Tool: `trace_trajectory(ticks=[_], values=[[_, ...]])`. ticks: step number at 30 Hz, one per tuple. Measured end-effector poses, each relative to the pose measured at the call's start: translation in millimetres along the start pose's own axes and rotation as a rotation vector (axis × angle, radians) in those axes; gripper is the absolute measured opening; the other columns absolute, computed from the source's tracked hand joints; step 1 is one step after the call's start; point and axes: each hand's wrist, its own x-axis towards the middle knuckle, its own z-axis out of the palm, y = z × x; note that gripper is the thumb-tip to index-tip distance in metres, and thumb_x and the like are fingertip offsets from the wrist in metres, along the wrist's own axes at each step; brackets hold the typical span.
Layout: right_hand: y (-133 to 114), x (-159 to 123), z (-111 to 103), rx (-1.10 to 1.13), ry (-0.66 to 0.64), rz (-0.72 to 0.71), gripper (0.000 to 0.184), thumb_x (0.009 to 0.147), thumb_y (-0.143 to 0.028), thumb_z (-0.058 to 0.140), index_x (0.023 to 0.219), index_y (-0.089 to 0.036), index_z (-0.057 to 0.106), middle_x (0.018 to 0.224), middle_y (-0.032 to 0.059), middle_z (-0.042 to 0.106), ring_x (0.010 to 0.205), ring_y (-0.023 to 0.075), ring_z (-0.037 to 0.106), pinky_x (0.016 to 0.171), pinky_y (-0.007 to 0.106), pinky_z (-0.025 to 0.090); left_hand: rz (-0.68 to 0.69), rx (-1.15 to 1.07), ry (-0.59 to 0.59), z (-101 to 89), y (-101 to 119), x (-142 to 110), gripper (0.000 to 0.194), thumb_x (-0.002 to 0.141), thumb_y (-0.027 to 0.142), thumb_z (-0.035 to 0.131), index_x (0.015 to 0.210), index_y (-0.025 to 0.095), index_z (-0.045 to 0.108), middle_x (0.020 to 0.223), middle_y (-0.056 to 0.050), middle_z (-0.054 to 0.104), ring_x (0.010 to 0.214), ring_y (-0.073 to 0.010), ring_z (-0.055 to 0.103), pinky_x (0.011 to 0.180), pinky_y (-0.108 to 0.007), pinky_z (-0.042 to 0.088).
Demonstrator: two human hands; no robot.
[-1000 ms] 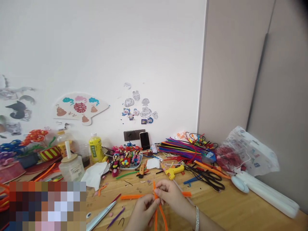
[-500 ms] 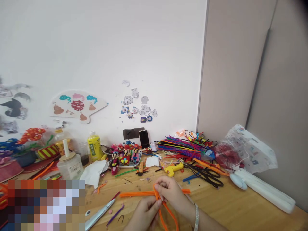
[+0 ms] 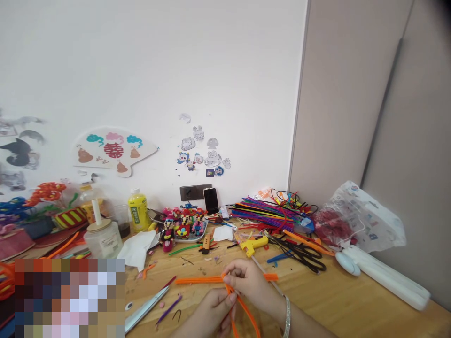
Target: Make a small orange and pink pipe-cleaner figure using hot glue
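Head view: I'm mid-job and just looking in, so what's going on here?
A person's left hand and right hand pinch a bent, fuzzy orange craft stem together, its strands hanging below the fingers. Just beyond them, a straight bundle of fuzzy orange stems lies across the light wooden table. Farther back lies a yellow plastic glue gun, touched by neither hand.

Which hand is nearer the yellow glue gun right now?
Right: the right hand is on the near side of the yellow glue gun, apart from it; the left hand is farther off, closer to the person and to the left.
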Motion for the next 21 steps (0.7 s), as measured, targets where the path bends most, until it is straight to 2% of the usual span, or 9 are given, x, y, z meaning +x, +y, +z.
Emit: trace_trajectory(ticks=[5,11,16,19,21], values=[[-0.4,-0.3,0.8,-0.025,0.017,-0.009,0.023,0.067,-0.035,0.064,0.073,-0.014,0.057,0.052,-0.0055,0.045,0.047,0.0065,0.041,0.045,0.018,0.031,-0.02,0.02,-0.013,-1.1,-5.7,4.3,0.052,0.065,0.07,0.04,0.049,0.02,0.04,0.035,0.011,0.033,0.028,-0.0053,0.032,0.034,-0.02,0.021],[-5.1,-1.8,1.6,-0.041,0.09,-0.033,0.019,0.069,-0.032,0.06,0.071,-0.015,0.053,0.05,-0.0071,0.043,0.043,0.0058,0.038,0.041,0.017,0.029,0.046,0.023,0.108,0.8,-2.4,7.0,0.049,0.061,0.068,0.05,0.066,0.019,0.047,0.038,0.012,0.034,0.03,-0.0037,0.024,0.035,-0.02,0.015],[-7.8,-0.6,1.4,0.074,0.086,-0.03,0.025,0.068,-0.039,0.061,0.07,-0.016,0.049,0.045,-0.0085,0.042,0.035,0.0054,0.036,0.036,0.018,0.027,0.1,-0.195,0.063,0.0,3.2,1.2,0.044,0.068,0.061,0.049,0.069,0.017,0.052,0.037,0.013,0.027,0.033,-0.0035,0.016,0.035,-0.02,0.009],[-9.6,0.1,1.9,0.19,0.084,-0.052,0.028,0.065,-0.039,0.065,0.067,-0.016,0.05,0.046,-0.0067,0.047,0.04,0.0067,0.043,0.042,0.019,0.032,0.138,-0.389,0.118,-1.8,0.5,1.7,0.042,0.07,0.058,0.051,0.071,0.016,0.054,0.041,0.012,0.028,0.037,-0.0033,0.015,0.037,-0.019,0.009],[-10.7,-0.2,2.6,0.23,0.077,-0.061,0.027,0.064,-0.038,0.066,0.066,-0.016,0.051,0.047,-0.005,0.051,0.044,0.008,0.047,0.046,0.02,0.036,0.137,-0.453,0.11,-3.3,-1.4,3.8,0.041,0.069,0.057,0.053,0.07,0.016,0.054,0.041,0.012,0.027,0.037,-0.0028,0.014,0.037,-0.018,0.01]])
